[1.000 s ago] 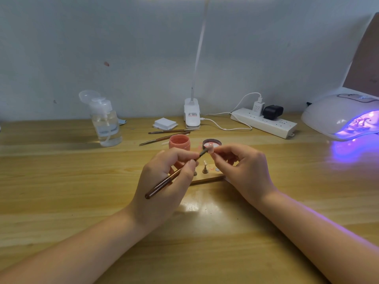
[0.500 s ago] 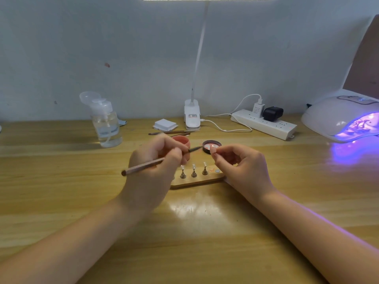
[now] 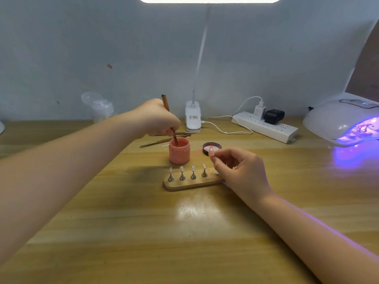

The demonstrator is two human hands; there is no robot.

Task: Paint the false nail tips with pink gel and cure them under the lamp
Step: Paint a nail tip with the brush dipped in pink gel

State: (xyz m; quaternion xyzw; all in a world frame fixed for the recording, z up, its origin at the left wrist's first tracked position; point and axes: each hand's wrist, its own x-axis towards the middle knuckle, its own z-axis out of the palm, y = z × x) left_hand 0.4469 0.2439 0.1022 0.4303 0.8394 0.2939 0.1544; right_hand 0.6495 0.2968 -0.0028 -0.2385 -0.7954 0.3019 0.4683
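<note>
Gel pot (image 3: 179, 151) behind nail stand (image 3: 191, 183); lid (image 3: 212, 148) right.
</note>
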